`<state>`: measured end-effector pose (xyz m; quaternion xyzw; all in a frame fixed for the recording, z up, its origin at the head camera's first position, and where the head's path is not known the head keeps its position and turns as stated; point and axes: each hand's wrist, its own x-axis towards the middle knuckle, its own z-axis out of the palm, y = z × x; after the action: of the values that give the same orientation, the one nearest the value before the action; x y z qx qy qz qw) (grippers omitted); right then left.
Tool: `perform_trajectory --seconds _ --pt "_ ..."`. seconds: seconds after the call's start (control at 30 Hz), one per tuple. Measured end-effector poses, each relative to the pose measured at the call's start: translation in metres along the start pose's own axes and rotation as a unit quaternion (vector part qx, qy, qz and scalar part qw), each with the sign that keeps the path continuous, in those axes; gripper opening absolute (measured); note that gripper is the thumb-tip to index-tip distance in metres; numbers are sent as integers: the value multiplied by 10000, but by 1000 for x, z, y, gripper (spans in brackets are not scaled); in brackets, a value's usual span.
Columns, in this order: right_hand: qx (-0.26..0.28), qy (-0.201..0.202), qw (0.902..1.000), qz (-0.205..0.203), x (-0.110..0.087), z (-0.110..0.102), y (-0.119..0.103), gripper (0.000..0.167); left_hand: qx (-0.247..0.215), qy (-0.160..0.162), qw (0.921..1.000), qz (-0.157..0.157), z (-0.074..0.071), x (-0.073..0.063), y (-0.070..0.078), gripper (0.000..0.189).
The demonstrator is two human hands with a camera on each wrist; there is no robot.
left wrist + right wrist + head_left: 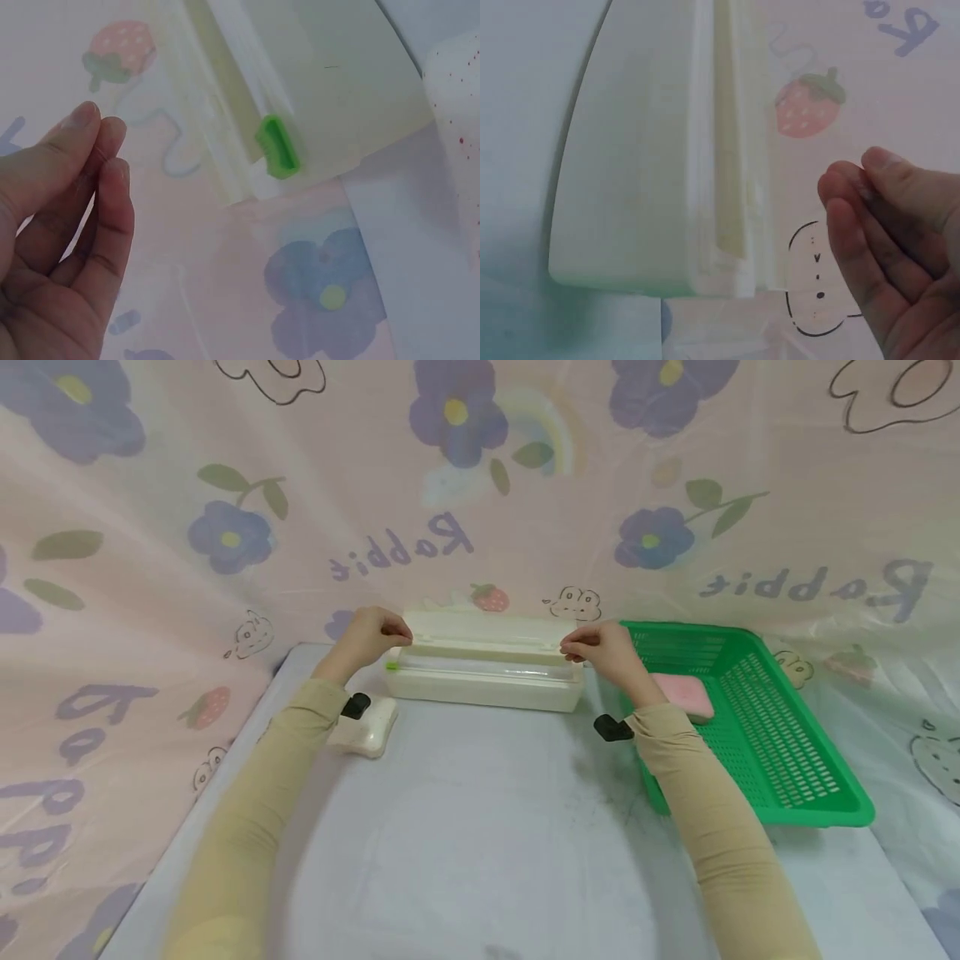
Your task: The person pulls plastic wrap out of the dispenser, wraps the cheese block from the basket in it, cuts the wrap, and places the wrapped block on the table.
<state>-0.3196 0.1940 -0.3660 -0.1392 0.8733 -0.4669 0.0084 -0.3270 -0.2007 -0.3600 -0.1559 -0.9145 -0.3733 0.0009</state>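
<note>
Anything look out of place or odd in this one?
Yes: "Rabbit" lettering on the backdrop reads mirrored, as if hung backwards; dark smudges mark the tabletop beside the green basket. The white box shows no obvious cracks.

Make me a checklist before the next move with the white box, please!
1. Lid up: ok, open behind the box.
2. Film inside: ok, lying along the box.
3. Green tab at one end: ok, left end.
4. Left grip holding film: cannot tell, clear film hardly shows.
5. Right grip holding film: cannot tell, same reason.
6. Pink sponge out of the way: ok, in the basket.
</note>
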Motion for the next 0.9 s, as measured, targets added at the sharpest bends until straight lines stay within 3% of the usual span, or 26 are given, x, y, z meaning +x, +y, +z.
perform_trajectory --seconds 0.37,0.6,0.9 --pt "-160 138 9998 65 -11 -7 -16 25 203 285 9989 303 -12 -10 17 6" --pt "-191 404 9990 -93 -15 -11 -19 22 -98 197 9991 353 -18 -13 24 8" --pt "-147 484 9985 -218 -23 -15 -30 20 217 507 9973 490 -29 -20 33 7"
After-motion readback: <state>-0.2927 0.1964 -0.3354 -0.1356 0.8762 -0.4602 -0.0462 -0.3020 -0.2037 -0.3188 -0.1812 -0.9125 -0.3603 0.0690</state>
